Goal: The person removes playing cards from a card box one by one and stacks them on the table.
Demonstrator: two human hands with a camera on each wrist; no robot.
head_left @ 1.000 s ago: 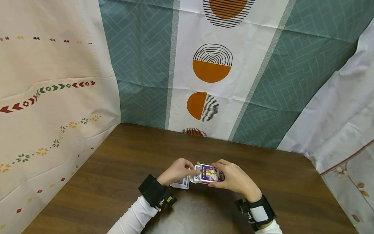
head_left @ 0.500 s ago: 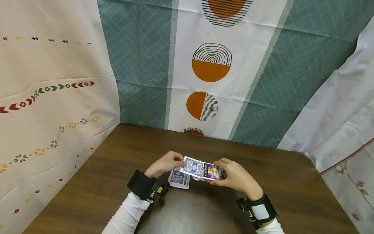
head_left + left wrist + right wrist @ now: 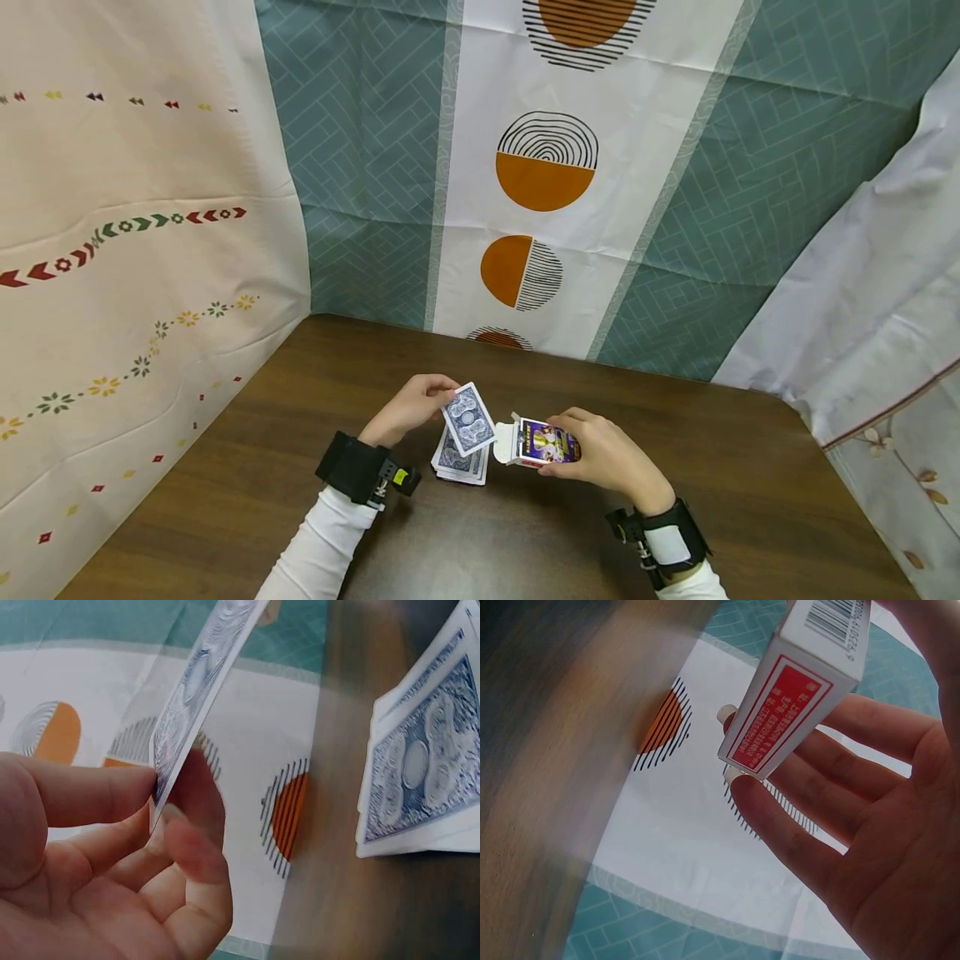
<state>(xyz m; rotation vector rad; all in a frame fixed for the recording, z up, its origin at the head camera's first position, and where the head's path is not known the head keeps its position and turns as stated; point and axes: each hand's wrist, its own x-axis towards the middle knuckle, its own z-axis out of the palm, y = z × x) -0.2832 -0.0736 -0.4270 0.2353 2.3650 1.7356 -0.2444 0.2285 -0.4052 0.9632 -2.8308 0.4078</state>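
Note:
My left hand [image 3: 414, 406] pinches a playing card [image 3: 468, 419] with a blue patterned back by its corner, thumb on one face and fingers behind. The card hangs tilted over a loose stack of playing cards [image 3: 459, 467] lying face down on the table, seen also as a stack [image 3: 424, 757] at the right of the left wrist view. To the right, my right hand [image 3: 603, 450] grips a purple and white card box [image 3: 550, 442], its flap open toward the left. In the right wrist view, fingers and thumb hold the box [image 3: 791, 705] by its sides, showing a barcode and red panel.
The brown wooden table [image 3: 360, 358] stretches around both hands. A teal and white patterned cloth [image 3: 375, 183] hangs along its back edge. Cream cloth [image 3: 150, 167] covers the left side and white cloth [image 3: 862, 292] the right.
My left hand has drawn the card out of the box and moved it left, turning it over the stack. The right hand keeps the box nearly in place.

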